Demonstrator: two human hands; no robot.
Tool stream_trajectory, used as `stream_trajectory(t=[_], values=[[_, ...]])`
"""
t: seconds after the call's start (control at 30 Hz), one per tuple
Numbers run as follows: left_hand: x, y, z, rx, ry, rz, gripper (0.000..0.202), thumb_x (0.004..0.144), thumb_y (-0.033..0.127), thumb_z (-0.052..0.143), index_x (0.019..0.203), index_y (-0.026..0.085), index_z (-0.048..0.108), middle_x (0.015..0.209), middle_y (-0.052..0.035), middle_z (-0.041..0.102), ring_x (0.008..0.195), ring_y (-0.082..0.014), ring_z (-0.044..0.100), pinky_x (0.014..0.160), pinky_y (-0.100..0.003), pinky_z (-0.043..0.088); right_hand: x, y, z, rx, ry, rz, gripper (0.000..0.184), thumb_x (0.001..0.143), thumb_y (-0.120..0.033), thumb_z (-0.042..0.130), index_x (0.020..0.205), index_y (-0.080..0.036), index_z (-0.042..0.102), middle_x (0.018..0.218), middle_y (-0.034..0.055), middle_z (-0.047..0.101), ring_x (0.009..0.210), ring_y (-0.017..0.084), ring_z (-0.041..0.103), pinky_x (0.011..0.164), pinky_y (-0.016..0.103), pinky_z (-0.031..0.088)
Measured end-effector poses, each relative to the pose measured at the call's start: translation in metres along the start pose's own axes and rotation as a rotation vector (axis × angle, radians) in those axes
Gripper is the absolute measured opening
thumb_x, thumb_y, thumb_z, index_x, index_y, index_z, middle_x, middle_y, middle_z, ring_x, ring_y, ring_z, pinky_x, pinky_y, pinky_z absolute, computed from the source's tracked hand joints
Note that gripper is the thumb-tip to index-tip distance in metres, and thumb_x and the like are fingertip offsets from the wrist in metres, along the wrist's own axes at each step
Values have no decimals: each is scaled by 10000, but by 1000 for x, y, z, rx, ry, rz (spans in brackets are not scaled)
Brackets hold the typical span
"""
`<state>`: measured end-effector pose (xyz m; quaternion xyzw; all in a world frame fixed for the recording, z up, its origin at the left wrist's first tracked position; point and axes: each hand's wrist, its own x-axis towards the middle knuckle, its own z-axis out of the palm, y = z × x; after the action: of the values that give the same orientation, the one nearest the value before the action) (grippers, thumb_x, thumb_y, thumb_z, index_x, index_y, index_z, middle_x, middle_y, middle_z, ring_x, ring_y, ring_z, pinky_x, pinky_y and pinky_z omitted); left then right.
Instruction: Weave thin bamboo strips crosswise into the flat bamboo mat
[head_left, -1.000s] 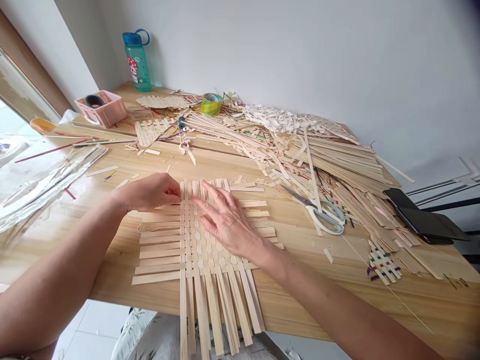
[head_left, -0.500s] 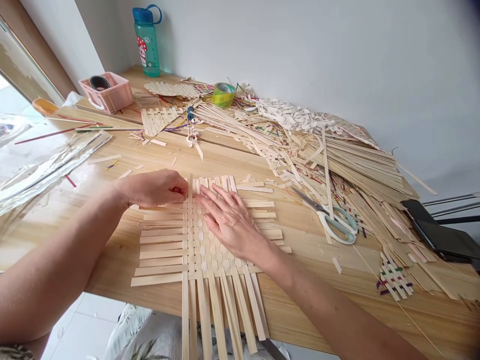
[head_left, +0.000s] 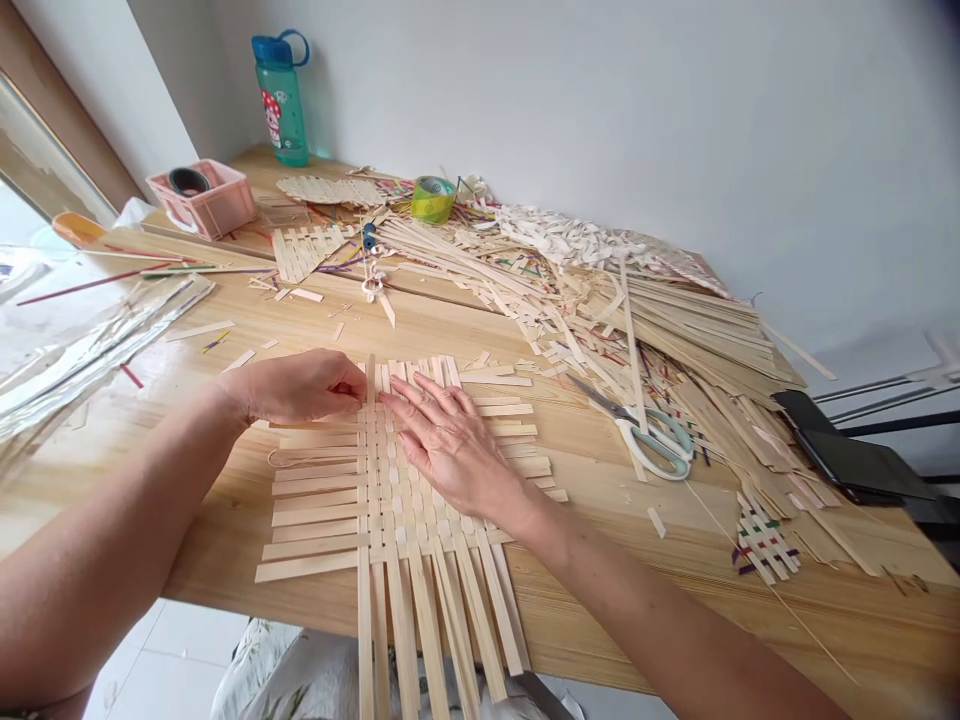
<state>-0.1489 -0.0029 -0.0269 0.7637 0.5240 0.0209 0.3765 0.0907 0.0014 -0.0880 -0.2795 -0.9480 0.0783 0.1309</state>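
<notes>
A half-woven mat of pale wood strips (head_left: pixel 384 500) lies on the table, its long loose ends reaching over the near edge and shorter ends sticking out to the sides. At the mat's upper left, my left hand (head_left: pixel 311 385) is closed, its fingertips pinching a strip beside the leftmost upright strip (head_left: pixel 370 372). The pinched part is mostly hidden by the fingers. My right hand (head_left: pixel 450 445) rests flat across the upper middle of the weave, fingers stretched out and slightly apart, covering part of it.
Scissors (head_left: pixel 649 435) lie right of the mat, close to a phone (head_left: pixel 855 455) and a small coloured woven piece (head_left: pixel 766 540). Behind are heaped loose strips (head_left: pixel 675 315), a tape roll (head_left: pixel 433 200), a pink basket (head_left: pixel 217 205) and a blue-green bottle (head_left: pixel 281 105). Plastic wrapping (head_left: pixel 97 350) is at left.
The whole view has shifted a little, so things appear slightly further left. Both hands keep nearly the same place and pose on the mat.
</notes>
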Motion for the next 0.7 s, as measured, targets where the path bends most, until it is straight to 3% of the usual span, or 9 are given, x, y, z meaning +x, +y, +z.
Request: stream_trajectory(t=[0.13,0.23,0.33,0.5,0.6,0.7], values=[[-1,1,-1,94,75,-125,206,827,260,501,650,160,538,589,44,413,572,-105,344,548,-241,268,0,4,-1,94,114,-66,423,1009,-249,474,1429,-197,493,1548,100,439,1420,266,396,1128,515,388],[-1,9,6,231,314,-172,134,855,239,550,770,159,616,712,3,568,668,-149,493,645,-265,350,-1,9,-7,252,349,-14,380,980,-117,430,1341,-186,526,1390,114,562,1321,205,494,1099,417,438],[1,26,26,304,544,-42,113,917,217,526,922,152,618,883,-54,606,788,-196,562,739,-312,423,-4,17,-15,257,505,126,325,912,-49,429,1170,-190,569,1124,99,643,1113,223,585,968,406,504],[13,54,72,496,565,99,139,922,121,473,1001,145,584,1020,-123,588,965,-274,553,876,-411,488,-12,28,-15,81,373,196,107,885,-127,531,958,-188,581,1007,105,625,978,263,567,860,415,498],[24,54,89,575,576,52,155,946,138,435,994,140,583,1047,-148,580,986,-305,535,868,-449,498,-13,28,-12,24,310,174,53,883,-167,561,927,-190,578,1023,107,617,984,263,553,867,403,485],[33,46,93,572,630,38,173,942,137,427,1020,132,582,1037,-146,578,983,-308,518,888,-466,493,-11,26,-11,26,286,170,56,863,-167,577,915,-187,569,1010,101,612,997,262,541,889,394,471]])
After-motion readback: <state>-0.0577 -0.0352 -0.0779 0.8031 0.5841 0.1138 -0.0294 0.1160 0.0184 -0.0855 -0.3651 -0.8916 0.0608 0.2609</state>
